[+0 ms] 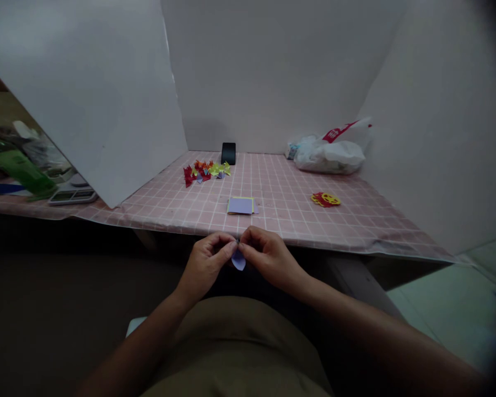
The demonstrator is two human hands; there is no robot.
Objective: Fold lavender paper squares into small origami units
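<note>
From the head view: holds the left hand (202,264) and right hand (275,262) close together just in front of the near edge of the desk (289,223), with forearms (376,322) slanting inward from both lower sides. Clamps the fingers (225,254) of both on a small lilac paper (238,262), hanging between them. Just beyond, on the desk, shows a paper stack (240,206). Farther left, shows folded paper figures (206,172) near an upright black device (228,153); to the right, red and yellow flat shapes (325,199) before a plastic bag (333,156). Partly blocked off by the left white panel (91,99): side clutter.
</note>
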